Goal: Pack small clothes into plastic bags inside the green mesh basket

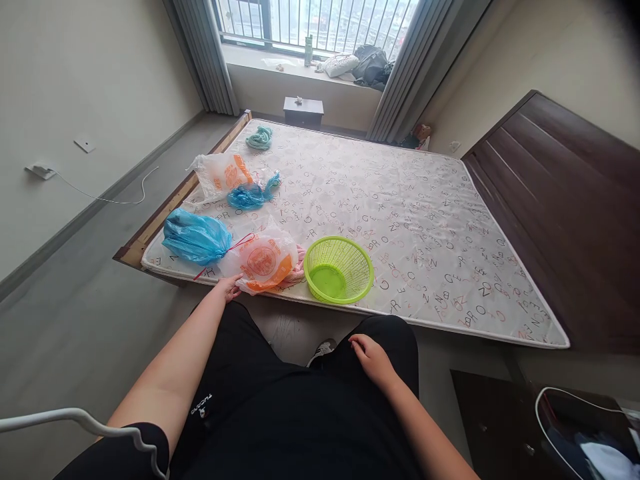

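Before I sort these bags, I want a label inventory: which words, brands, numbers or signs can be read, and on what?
"TUCA…", upside down on the black shirt; its ending is unclear.
"R", "O", "N", "E": single letters scattered over the mattress.
Orange print on the near white plastic bag and far white plastic bag: too blurred to read.
Numbers: none legible.

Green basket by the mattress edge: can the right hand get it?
Probably yes: the right hand looks free, by the right thigh, and the green basket sits just ahead on the mattress, with nothing seeming to block it.
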Action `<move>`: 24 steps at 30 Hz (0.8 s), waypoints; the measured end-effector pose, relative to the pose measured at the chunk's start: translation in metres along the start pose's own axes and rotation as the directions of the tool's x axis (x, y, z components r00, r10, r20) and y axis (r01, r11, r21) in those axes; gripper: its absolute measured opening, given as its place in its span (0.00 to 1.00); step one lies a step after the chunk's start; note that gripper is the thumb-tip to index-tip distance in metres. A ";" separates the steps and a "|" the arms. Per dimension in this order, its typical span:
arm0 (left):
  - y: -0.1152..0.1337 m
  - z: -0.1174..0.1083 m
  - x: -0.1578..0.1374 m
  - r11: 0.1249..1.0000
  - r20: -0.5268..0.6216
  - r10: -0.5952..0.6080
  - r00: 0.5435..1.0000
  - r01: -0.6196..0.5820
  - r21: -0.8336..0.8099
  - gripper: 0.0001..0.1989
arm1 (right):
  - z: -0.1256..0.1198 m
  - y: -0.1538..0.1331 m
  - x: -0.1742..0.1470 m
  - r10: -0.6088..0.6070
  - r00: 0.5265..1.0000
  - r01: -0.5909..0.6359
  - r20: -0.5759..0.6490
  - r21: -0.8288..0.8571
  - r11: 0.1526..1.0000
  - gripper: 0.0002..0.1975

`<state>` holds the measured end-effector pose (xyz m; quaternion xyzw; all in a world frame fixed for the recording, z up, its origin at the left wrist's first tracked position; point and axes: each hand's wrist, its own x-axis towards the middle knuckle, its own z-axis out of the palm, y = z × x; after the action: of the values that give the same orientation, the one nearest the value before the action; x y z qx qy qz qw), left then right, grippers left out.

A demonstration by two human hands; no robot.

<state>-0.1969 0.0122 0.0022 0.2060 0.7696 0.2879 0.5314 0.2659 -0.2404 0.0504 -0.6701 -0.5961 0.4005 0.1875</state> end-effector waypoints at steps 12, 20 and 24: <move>0.002 0.004 -0.019 0.957 0.104 -0.105 0.989 0.129 -0.259 0.06 | -0.001 -0.005 0.000 0.000 1.000 0.002 0.028 -0.051 0.999 0.17; 0.004 0.001 -0.040 0.940 0.396 -0.006 0.918 0.140 -0.311 0.07 | 0.000 -0.005 0.001 0.006 0.998 -0.002 0.057 -0.060 0.998 0.18; 0.004 -0.001 -0.046 0.943 0.432 0.016 0.902 0.129 -0.305 0.06 | 0.000 -0.004 0.002 -0.006 0.998 0.010 0.063 -0.061 0.998 0.17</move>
<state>-0.1818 -0.0137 0.0377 0.1505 0.5813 0.3433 0.7222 0.2633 -0.2378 0.0524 -0.6604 -0.6162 0.4022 0.1497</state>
